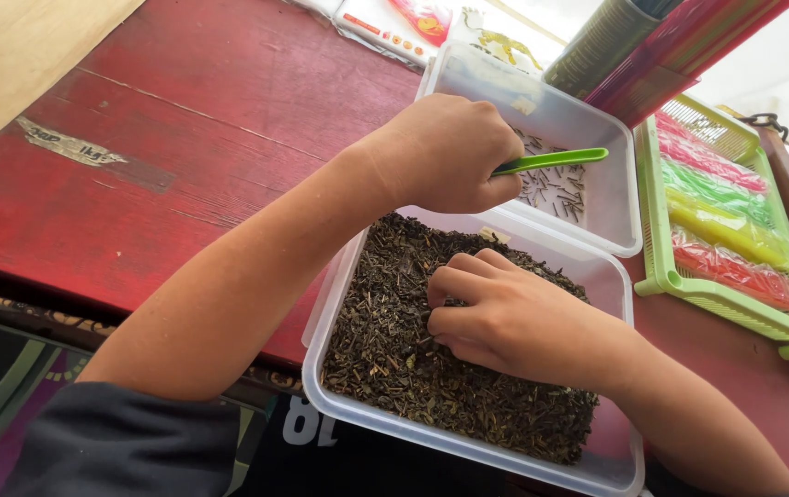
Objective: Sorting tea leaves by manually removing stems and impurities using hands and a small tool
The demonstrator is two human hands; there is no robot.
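My left hand (440, 152) is closed around a slim green plastic tool (551, 161), whose tip reaches over a far clear plastic box (615, 198) holding a few thin dark stems (553, 189). My right hand (505, 317) rests curled, fingers pressed into a heap of dark dried leaves (394, 340) that fills a nearer clear plastic box (321, 377). The two boxes touch each other on a red wooden table (201, 120). I cannot see whether the right fingers pinch anything.
A green plastic basket (717, 299) with pink, green, yellow and red packets stands at the right. Printed packets (394, 23) and a dark ribbed cylinder (597, 46) lie at the back. The table's near edge (137, 313) runs under my left forearm.
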